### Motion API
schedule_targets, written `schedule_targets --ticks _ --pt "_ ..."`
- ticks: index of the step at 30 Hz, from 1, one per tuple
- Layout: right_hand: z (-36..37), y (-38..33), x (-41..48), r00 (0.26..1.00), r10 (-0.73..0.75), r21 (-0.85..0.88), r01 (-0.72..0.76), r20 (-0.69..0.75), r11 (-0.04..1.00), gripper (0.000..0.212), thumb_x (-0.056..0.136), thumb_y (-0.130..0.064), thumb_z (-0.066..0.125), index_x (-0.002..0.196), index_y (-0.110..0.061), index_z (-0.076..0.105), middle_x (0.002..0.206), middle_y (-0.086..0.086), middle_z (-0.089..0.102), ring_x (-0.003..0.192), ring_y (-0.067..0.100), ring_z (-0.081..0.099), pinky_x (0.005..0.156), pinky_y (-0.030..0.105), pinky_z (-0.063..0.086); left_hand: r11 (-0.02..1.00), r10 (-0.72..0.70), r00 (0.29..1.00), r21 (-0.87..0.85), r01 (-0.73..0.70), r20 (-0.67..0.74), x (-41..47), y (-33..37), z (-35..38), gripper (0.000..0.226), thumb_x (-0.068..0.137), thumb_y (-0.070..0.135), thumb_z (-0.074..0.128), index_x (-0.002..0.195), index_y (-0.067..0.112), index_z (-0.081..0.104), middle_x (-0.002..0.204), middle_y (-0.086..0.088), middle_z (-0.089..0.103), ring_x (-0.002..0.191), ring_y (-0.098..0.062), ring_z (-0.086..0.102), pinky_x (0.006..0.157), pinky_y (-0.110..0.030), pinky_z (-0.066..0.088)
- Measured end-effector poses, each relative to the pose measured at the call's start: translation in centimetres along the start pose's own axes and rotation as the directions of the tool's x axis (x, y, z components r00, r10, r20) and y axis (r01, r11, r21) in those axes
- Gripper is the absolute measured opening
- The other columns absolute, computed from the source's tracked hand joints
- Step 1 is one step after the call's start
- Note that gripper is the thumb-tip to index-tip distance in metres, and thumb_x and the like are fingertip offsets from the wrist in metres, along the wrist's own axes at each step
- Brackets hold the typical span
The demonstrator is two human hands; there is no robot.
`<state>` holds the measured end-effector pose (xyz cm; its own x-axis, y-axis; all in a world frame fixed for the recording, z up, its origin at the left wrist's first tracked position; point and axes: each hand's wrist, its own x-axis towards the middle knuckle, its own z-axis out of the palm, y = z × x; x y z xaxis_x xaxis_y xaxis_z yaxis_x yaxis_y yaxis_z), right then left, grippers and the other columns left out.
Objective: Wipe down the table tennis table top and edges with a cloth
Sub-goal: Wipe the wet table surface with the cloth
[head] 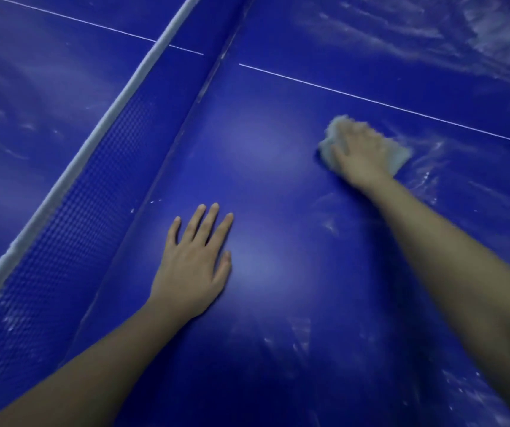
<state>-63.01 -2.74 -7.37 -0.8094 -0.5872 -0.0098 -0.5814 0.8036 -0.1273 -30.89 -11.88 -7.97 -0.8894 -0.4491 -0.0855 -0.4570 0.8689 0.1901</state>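
The blue table tennis table top [278, 186] fills the view, with a thin white centre line [370, 98] across it. My right hand [360, 152] presses flat on a pale crumpled cloth [401, 157] at the middle right, just below the line. The cloth shows around the fingers and the palm. Flat on the table with fingers spread lies my left hand [196, 263], holding nothing, near the net. White dusty smears show to the right of the cloth and at the top right.
The net [71, 217], dark blue mesh with a white top band [118, 109], runs diagonally from bottom left to top centre. Beyond it lies the other half of the table [47, 87], with faint smears.
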Motion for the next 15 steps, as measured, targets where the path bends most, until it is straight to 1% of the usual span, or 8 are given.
schedule_targets --ticks 2,4,5,7,9,11,12,15 --pt "0.2 -3.8 -6.5 0.963 -0.267 -0.046 0.269 0.045 0.962 0.046 0.089 -0.044 0.034 0.125 -0.023 0.052 0.121 0.014 0.057 0.110 0.034 0.054 0.093 0.043 0.042 1.000 -0.002 1.000 -0.005 0.002 0.004 0.0 0.2 -0.2 0.062 0.090 0.040 0.017 0.146 0.018 0.032 0.153 -0.006 0.027 0.142 -0.023 0.022 0.113 -0.047 0.016" --pt "1.1 -6.7 -16.4 0.779 -0.593 0.035 0.599 0.203 0.800 0.062 0.085 -0.050 0.031 0.139 -0.023 0.044 0.139 0.012 0.049 0.129 0.034 0.043 0.107 0.047 0.032 1.000 0.003 1.000 0.005 -0.003 0.009 0.1 0.2 -0.4 0.060 0.089 0.037 0.021 0.143 0.016 0.038 0.150 -0.008 0.033 0.139 -0.026 0.029 0.110 -0.050 0.022" --pt "1.2 -7.0 -20.2 0.694 -0.682 0.062 0.689 0.232 0.722 0.066 0.086 -0.050 0.031 0.145 -0.020 0.035 0.147 0.008 0.041 0.136 0.031 0.035 0.112 0.047 0.025 1.000 0.007 1.000 0.007 -0.007 0.008 0.1 0.2 -0.4 0.060 0.089 0.036 0.022 0.142 0.015 0.039 0.149 -0.009 0.034 0.138 -0.027 0.031 0.109 -0.051 0.023" --pt "1.5 -5.9 -21.7 0.642 -0.729 0.117 0.727 0.236 0.677 0.067 0.087 -0.048 0.031 0.147 -0.020 0.030 0.151 0.002 0.036 0.140 0.027 0.029 0.114 0.045 0.021 1.000 0.010 1.000 0.004 -0.010 0.002 0.1 0.2 -0.4 0.059 0.089 0.033 0.023 0.142 0.014 0.040 0.148 -0.010 0.036 0.137 -0.028 0.034 0.108 -0.051 0.025" --pt "1.3 -4.8 -17.5 0.700 -0.683 0.065 0.687 0.207 0.724 0.063 0.089 -0.045 0.035 0.147 -0.021 0.030 0.152 0.003 0.034 0.141 0.028 0.029 0.114 0.044 0.020 1.000 0.010 1.000 0.002 -0.010 -0.006 0.1 0.3 -0.4 0.058 0.090 0.033 0.023 0.142 0.014 0.040 0.148 -0.009 0.036 0.137 -0.028 0.033 0.108 -0.051 0.024" --pt "0.8 -3.1 -10.1 0.808 -0.550 -0.002 0.563 0.211 0.827 0.059 0.097 -0.040 0.036 0.150 -0.022 0.017 0.157 0.004 0.020 0.145 0.027 0.017 0.115 0.041 0.009 1.000 0.015 1.000 -0.006 -0.015 -0.012 0.1 0.2 -0.3 0.057 0.091 0.034 0.021 0.143 0.015 0.038 0.149 -0.008 0.034 0.139 -0.025 0.029 0.110 -0.048 0.020" --pt "0.3 -1.7 -6.2 0.867 -0.456 -0.053 0.475 0.203 0.878 0.058 0.099 -0.039 0.034 0.151 -0.023 0.015 0.158 0.006 0.018 0.144 0.026 0.017 0.114 0.039 0.009 1.000 0.016 1.000 -0.013 -0.016 -0.016 0.1 0.2 -0.2 0.057 0.092 0.034 0.021 0.143 0.016 0.037 0.150 -0.007 0.032 0.139 -0.024 0.027 0.110 -0.047 0.018" --pt "-1.5 3.9 2.5 0.991 -0.128 -0.042 0.129 0.033 0.991 0.047 0.097 -0.039 0.037 0.138 -0.017 0.042 0.135 0.017 0.048 0.120 0.034 0.047 0.096 0.041 0.033 1.000 0.011 1.000 -0.026 -0.012 -0.021 0.0 0.2 -0.2 0.057 0.092 0.036 0.020 0.144 0.018 0.033 0.151 -0.004 0.028 0.141 -0.020 0.023 0.113 -0.045 0.015"
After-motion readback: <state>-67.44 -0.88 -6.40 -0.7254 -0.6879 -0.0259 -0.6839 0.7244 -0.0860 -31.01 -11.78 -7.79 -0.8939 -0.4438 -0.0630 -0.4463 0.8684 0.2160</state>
